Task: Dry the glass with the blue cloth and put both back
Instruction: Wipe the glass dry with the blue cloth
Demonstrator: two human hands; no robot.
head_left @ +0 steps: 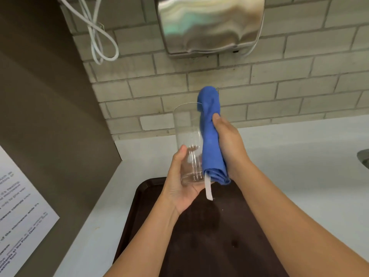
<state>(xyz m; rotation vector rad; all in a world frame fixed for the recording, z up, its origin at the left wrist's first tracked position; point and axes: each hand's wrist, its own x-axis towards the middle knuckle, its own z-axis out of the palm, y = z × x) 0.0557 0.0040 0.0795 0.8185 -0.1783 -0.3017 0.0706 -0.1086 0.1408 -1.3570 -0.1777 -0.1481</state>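
The left hand (179,186) cups the base of the upright glass (187,142) above the far edge of the brown tray (209,236). The right hand (227,144) grips the bunched blue cloth (211,136), pressed against the glass's right side.

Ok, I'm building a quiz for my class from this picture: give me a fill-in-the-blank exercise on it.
1. The left hand holds the ____ near its base.
2. The right hand grips a rolled cloth whose colour is ____.
3. Below both hands lies a dark brown ____ on the white counter.
4. The cloth's white tag hangs from its ____ end.

Missing words: glass; blue; tray; lower
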